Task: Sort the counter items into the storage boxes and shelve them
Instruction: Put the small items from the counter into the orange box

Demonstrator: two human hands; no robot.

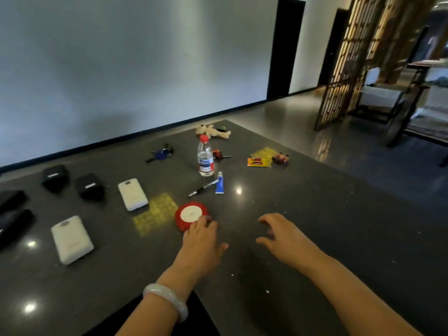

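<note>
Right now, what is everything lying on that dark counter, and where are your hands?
Red ribbon spool with white centre: one, near middle, at the left fingertips.
White rounded rectangular cases: two, left of the spool.
Black boxes: two, far left; more dark items at the left edge, unclear.
Clear plastic water bottle with red cap: one, upright, centre.
Blue and white tube: one, beside the bottle.
Black and silver pen: one, left of the tube.
Blue-tagged key bunch: one, behind, left.
Cream plush toy: one, far edge.
Yellow battery pack: one, right.
Small red toy: one, beside the batteries.
Left hand: touches the spool's edge.
Right hand: open, above the counter, holds nothing.
</note>
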